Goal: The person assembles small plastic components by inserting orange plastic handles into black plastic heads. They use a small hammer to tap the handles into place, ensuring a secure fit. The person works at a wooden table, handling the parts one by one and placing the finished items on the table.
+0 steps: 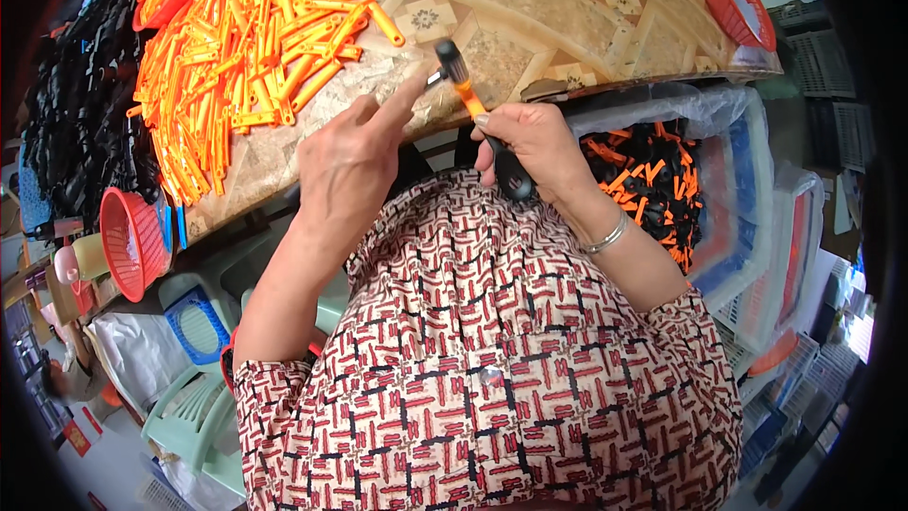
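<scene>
Right hand (530, 147) closed round hammer (473, 104); left hand (350, 166) forefinger touching its head.

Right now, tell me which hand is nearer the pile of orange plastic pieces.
Left. The left hand is beside the orange plastic pieces; the right hand is farther right, gripping a hammer.

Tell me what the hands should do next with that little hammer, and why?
Probably tap the hammer down. The right hand grips its black handle, the head is raised at the table edge, and the left hand pinches something tiny just under it.
</scene>
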{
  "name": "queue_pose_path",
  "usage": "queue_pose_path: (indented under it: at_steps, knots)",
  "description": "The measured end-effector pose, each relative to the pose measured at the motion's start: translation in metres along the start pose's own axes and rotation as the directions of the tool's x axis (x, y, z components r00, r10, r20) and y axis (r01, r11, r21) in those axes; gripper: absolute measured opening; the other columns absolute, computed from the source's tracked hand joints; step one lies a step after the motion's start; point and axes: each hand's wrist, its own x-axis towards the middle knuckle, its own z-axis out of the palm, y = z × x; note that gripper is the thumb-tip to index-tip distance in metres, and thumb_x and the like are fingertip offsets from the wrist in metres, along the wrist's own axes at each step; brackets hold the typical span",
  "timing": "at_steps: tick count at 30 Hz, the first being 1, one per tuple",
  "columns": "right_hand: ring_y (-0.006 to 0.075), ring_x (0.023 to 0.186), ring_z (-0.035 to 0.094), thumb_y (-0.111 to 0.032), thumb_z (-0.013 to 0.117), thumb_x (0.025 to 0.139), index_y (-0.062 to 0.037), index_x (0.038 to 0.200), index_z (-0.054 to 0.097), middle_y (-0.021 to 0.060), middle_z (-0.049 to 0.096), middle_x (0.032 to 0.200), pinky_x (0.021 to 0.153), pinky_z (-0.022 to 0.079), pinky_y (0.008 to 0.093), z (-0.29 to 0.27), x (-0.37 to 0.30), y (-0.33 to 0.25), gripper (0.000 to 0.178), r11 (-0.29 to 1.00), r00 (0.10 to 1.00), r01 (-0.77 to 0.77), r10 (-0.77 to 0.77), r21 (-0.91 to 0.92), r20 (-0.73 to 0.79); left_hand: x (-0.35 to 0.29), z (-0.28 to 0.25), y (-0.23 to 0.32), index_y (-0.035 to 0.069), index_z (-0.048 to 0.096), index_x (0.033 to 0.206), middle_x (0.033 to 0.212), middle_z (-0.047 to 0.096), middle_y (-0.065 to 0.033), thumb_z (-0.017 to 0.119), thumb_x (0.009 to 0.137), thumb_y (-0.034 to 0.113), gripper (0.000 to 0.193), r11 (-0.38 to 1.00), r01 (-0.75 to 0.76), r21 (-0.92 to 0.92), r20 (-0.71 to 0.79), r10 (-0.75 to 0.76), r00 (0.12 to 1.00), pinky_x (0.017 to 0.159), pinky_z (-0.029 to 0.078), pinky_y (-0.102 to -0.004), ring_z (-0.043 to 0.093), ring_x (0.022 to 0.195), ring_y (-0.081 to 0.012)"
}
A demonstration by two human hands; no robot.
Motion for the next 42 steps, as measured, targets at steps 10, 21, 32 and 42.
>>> queue_pose_path:
  at_steps: [10,21,32,42]
  knots:
    - [0.019,0.051,0.066,-0.015,0.062,0.096,0.0048,0.085,0.067,0.0127,0.067,0.066,0.046,0.051,0.0275,0.005,-0.01,-0.001,0.023,0.998,0.998,-0.064,0.064,-0.017,-0.021,-0.019,-0.005,0.008,0.018,0.066,0.131,0.07,0.055,-0.0115,0.07,0.084,0.0,0.051,0.995,-0.009,-0.1,-0.006,0.009,1.0,0.053,0.047,-0.0397,0.062,0.062,-0.0279]
    - [0.0153,0.072,0.068,-0.025,0.068,0.094,0.0019,0.094,0.072,0.0097,0.071,0.076,0.068,0.052,0.0307,-0.185,-0.085,-0.068,0.027,0.488,0.992,-0.065,0.126,-0.87,-0.004,0.028,-0.033,-0.038,0.008,0.069,0.115,0.064,0.064,-0.011,0.073,0.089,0.024,0.031,0.823,0.527,-0.211,0.052,-0.529,0.847,0.058,0.05,-0.0369,0.066,0.06,-0.027]
    - [0.0329,0.088,0.066,-0.023,0.065,0.093,-0.0002,0.103,0.07,0.0168,0.07,0.098,0.078,0.05,0.0396,-0.098,0.001,-0.148,0.025,0.014,0.8,0.292,-0.552,-0.956,0.236,0.067,0.004,-0.092,0.006,0.067,0.087,0.089,0.061,-0.0121,0.07,0.09,0.032,0.027,0.907,0.358,0.22,-0.099,-0.345,0.933,0.066,0.051,-0.0471,0.066,0.078,-0.0354]
    - [0.035,0.09,0.069,-0.035,0.068,0.088,-0.0049,0.091,0.074,0.0141,0.073,0.095,0.079,0.054,0.0463,-0.006,0.193,-0.162,0.031,-0.26,0.666,0.116,-0.695,-0.959,0.269,0.059,0.02,-0.05,0.016,0.066,0.119,0.066,0.064,-0.0108,0.071,0.09,0.034,0.035,0.904,0.422,0.066,-0.012,-0.422,0.907,0.061,0.052,-0.0446,0.067,0.064,-0.033]
